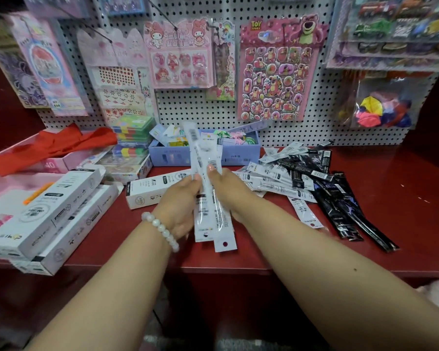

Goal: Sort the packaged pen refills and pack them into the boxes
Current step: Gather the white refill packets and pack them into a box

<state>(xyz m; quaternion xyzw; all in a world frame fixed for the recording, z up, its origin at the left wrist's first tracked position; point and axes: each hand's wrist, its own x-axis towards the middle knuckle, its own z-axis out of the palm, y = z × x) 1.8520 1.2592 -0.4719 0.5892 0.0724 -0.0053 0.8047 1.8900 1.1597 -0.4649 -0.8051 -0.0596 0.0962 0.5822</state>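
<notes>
Because the white boxes lie at the left of the frame, lower than the loose pile of refill packets at centre right, I judge the next transfer runs leftward, with my left hand the nearer. Both hands are together at frame centre: my left hand and right hand grip one bundle of white packets from either side. Its long axis runs up the frame, the punched ends lowest.

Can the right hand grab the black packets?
Probably not yet: the right hand grips the white refill packets. The black packets lie uncovered to its right, so once freed, likely yes.
</notes>
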